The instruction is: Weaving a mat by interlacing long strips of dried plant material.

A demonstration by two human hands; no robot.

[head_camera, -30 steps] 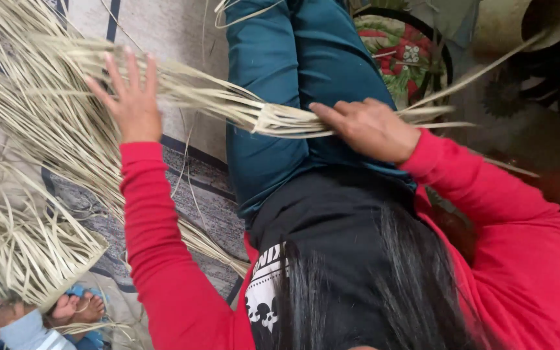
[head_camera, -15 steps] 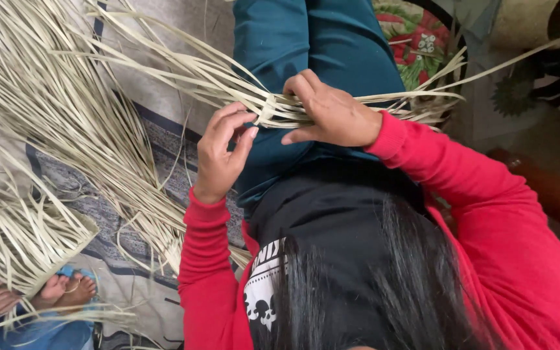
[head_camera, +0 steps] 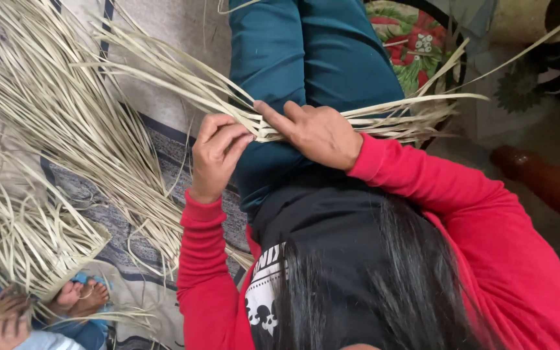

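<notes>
One head-worn camera looks steeply down, close over the lap point(head_camera: 312, 58), seemingly facing the floor mat point(head_camera: 137, 201).

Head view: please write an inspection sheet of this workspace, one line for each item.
Surface: grey and blue patterned floor mat, partly covered.
Job's things: bundle of pale flat dried leaf strips across the teal trouser lap.
Clutter: loose pale strips fanned over the mat; a woven piece at lower left.
Grips: left hand pinches strips; right hand presses the bundle.
Cables: nothing seen.
Surroundings: another person's feet lower left; floral cushion; brown rounded object at right.
</notes>
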